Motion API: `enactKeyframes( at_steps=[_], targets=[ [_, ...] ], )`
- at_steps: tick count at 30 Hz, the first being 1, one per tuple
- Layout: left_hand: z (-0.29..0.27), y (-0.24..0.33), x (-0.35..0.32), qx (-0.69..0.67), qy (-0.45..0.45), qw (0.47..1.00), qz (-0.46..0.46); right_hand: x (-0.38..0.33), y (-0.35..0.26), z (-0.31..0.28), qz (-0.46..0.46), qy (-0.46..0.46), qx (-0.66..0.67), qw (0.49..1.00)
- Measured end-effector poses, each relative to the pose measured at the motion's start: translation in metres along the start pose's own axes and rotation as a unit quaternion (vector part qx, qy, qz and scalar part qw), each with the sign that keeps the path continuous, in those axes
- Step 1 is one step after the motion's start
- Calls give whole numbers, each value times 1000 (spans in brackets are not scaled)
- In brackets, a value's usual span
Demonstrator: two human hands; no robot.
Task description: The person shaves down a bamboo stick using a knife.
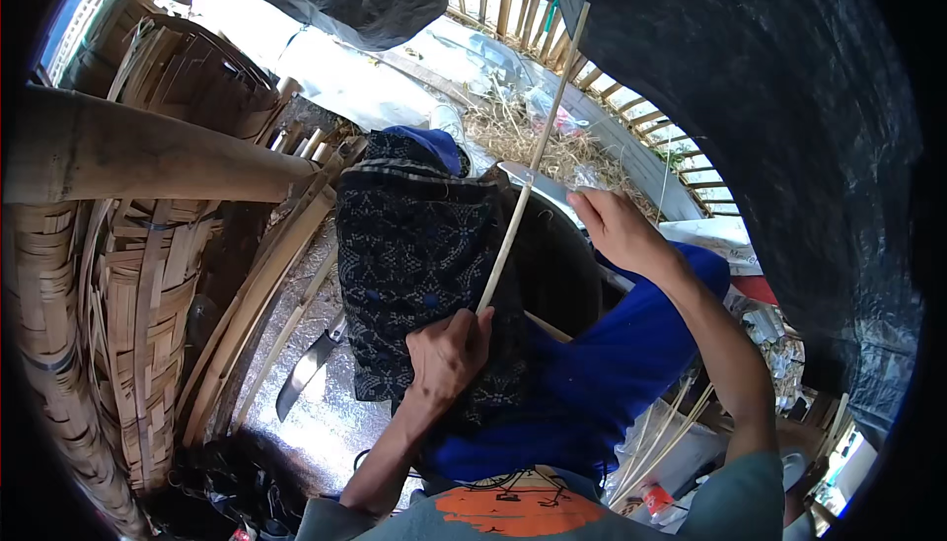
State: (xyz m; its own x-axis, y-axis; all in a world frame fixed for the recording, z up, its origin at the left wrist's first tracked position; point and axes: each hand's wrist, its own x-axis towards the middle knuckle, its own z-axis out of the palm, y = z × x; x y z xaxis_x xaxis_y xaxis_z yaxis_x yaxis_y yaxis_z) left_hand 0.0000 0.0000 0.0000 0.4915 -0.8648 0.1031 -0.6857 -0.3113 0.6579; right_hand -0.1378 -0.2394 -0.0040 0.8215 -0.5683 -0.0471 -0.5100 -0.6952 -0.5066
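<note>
Fingers of the left hand point(449, 352) close around the lower end of a long bamboo strip point(518, 196), pinning it on a dark patterned cloth point(414, 255) over the lap. Further out, the right hand point(617, 230) grips a knife point(538, 181) whose blade meets the strip midway. Shaving seems underway, judging by the blade's position; the upper length looks untouched. Another knife point(306, 368) lies on the floor, woven baskets point(148, 294) beyond.

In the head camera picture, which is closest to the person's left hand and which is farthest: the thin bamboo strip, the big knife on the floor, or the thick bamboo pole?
From the left hand:
1. Thin pale bamboo strip: held in it, running up and right.
2. Big curved metal knife: on the floor, to its left.
3. Thick round bamboo pole: far upper left, beside the woven baskets.
</note>
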Motion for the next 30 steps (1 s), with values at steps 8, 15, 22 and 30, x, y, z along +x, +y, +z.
enactKeyframes(
  at_steps=[8,15,22,30],
  targets=[
    [-8,-3,-1,22,-23,999,-14,-9,-21,-22,305,-192,402,842],
    [-4,0,-3,6,-34,999,32,0,-49,-7,262,-249,472,804],
    [-10,4,4,3,-30,999,-21,-3,-35,-21,85,18,200,976],
    [-37,16,9,-55,-72,990,-107,-6,-40,-2,107,-7,255,961]
  ],
)
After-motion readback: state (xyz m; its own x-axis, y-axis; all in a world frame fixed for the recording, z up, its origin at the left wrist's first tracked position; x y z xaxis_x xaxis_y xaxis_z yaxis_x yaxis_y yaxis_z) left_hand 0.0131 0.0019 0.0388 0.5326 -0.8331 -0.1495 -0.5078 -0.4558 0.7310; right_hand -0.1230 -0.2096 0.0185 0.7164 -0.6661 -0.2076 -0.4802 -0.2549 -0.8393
